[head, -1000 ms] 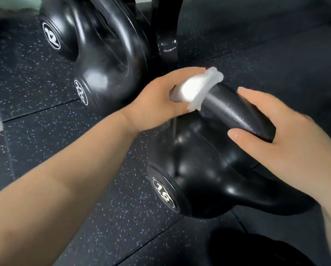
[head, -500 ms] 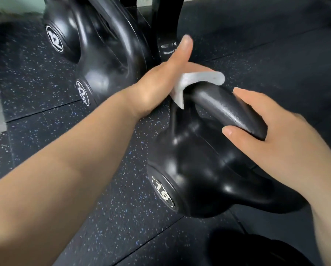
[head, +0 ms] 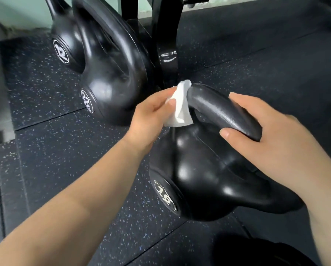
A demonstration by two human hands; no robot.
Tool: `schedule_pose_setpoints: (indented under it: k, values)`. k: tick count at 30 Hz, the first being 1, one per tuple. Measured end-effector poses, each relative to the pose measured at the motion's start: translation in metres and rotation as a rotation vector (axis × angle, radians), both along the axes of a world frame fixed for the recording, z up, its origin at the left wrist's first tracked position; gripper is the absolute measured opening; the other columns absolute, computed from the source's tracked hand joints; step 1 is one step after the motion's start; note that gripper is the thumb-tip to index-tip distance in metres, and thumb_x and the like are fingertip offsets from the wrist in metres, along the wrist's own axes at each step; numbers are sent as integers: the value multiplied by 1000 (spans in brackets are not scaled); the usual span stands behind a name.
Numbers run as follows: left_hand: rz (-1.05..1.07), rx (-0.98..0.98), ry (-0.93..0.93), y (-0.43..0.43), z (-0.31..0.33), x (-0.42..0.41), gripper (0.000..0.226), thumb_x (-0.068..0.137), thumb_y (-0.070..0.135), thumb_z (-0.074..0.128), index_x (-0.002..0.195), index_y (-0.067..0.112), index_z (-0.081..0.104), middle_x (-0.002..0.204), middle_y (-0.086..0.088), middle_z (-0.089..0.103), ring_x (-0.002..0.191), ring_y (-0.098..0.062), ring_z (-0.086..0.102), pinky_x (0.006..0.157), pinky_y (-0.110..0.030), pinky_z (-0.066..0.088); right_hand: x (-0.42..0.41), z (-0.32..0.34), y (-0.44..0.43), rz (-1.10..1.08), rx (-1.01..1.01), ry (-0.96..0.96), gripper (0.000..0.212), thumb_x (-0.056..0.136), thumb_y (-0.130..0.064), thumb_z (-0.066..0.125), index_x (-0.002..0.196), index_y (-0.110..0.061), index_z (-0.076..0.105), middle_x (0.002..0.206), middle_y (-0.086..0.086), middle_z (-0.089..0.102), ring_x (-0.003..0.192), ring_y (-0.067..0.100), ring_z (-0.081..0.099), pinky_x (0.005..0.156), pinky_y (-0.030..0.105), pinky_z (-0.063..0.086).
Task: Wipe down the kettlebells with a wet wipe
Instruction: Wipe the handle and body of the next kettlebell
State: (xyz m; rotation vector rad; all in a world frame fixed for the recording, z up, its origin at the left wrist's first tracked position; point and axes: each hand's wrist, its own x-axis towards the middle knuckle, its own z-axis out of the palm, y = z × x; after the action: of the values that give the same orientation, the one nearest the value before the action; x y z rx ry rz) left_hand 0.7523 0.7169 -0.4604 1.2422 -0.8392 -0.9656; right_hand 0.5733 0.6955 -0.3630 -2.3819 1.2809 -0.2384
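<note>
At centre frame my left hand (head: pixel 151 120) pinches a crumpled white wipe (head: pixel 180 106) between thumb and fingers, pressing it against the left end of the handle (head: pixel 222 110), a thick, matte, faintly pebbled bar. My right hand (head: pixel 272 143) curls around the handle's right end. The glossy, rounded kettlebell (head: pixel 208 181) marked 16 sits tilted at lower centre on the speckled rubber floor (head: pixel 55 150). Two more smooth black kettlebells, marked 22 (head: pixel 111 89) and 12 (head: pixel 66 41), stand at upper left.
</note>
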Motion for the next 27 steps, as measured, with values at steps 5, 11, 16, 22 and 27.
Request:
schedule_pose_setpoints:
  k: [5, 11, 16, 22, 27]
  values:
    - [313, -123, -237, 19, 16, -13, 27, 74, 8, 65, 67, 34, 67, 70, 23, 65, 70, 8, 58, 66, -6, 43, -1, 0, -4, 52, 7, -113, 65, 69, -56, 53, 129, -48, 30, 108, -34, 37, 90, -18, 31, 72, 8, 32]
    - [176, -268, -339, 37, 60, -43, 17, 66, 27, 66, 73, 36, 53, 83, 10, 58, 78, -10, 58, 65, -21, 48, -8, -1, -2, 196, -84, -255, 56, 59, -58, 50, 114, -49, 41, 122, -40, 25, 120, -16, 17, 100, 7, 18]
    - [33, -270, -354, 41, 70, -52, 9, 63, 33, 69, 69, 33, 62, 83, 15, 62, 81, 1, 59, 69, -12, 47, -10, 5, 8, 137, -112, -463, 18, 68, -38, 58, 73, -23, 67, 96, -32, 52, 100, -6, 41, 86, -3, 27]
    - [12, -298, -648, 44, 71, -50, 27, 75, 31, 60, 101, 22, 59, 108, 14, 55, 103, 0, 53, 91, -14, 41, -106, 1, 7, -362, -23, -681, 5, 72, -43, 64, 69, -40, 62, 70, -15, 71, 68, -2, 65, 59, 13, 53]
    - [-146, -298, -1196, 22, 50, -72, 50, 84, 55, 38, 123, 24, 40, 130, -4, 49, 126, -16, 32, 110, -37, 20, -141, -33, 35, -429, -38, -492, 7, 67, -33, 59, 66, -27, 54, 86, -7, 63, 76, 4, 58, 66, 20, 48]
